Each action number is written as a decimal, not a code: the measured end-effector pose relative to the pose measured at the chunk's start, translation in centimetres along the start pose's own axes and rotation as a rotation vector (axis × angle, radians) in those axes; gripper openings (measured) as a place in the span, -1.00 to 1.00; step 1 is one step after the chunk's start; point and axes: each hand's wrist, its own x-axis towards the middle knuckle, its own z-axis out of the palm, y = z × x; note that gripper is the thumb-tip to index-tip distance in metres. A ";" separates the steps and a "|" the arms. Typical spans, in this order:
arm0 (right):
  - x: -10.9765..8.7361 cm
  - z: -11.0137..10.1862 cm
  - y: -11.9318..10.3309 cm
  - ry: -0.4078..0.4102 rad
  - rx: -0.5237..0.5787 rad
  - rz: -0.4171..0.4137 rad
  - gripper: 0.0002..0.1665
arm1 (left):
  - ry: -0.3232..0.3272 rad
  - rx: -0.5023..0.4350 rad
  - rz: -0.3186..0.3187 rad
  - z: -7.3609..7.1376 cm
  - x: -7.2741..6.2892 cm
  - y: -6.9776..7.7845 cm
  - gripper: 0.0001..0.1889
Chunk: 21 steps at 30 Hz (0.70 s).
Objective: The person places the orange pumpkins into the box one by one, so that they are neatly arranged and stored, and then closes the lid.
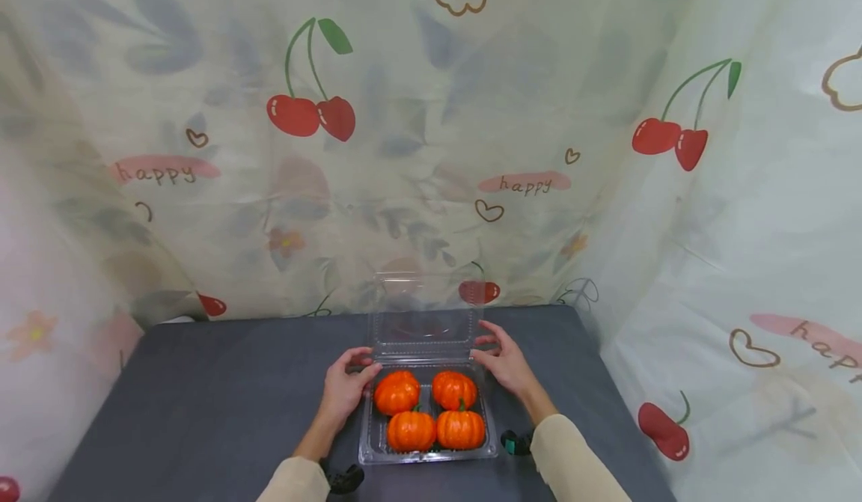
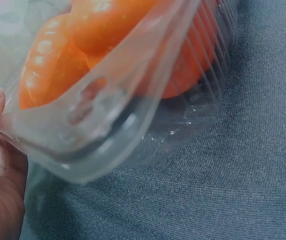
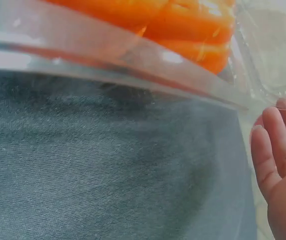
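A clear plastic clamshell box sits on the dark table, its transparent lid raised at the back. Inside are several small orange pumpkins, set in two rows. My left hand pinches the box's rim at the far left corner; in the left wrist view the thumb lies above the rim and the fingers below it. At the far right corner, by the lid's hinge, my right hand has its fingers extended. Those fingers touch or nearly touch the lid's edge; exact contact is unclear.
The table has a dark grey cloth surface. A pale curtain printed with cherries and hearts hangs behind it and along both sides. Black straps with small devices sit at both wrists.
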 end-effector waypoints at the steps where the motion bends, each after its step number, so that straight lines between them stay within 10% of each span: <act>1: 0.0 -0.1 -0.2 0.005 -0.004 -0.005 -0.25 | 0.002 0.003 0.002 0.0 0.0 0.0 -0.59; 21: -1.5 -0.8 -0.4 0.070 0.102 0.002 -0.55 | -0.036 0.012 -0.021 -0.2 -0.8 -0.2 -0.61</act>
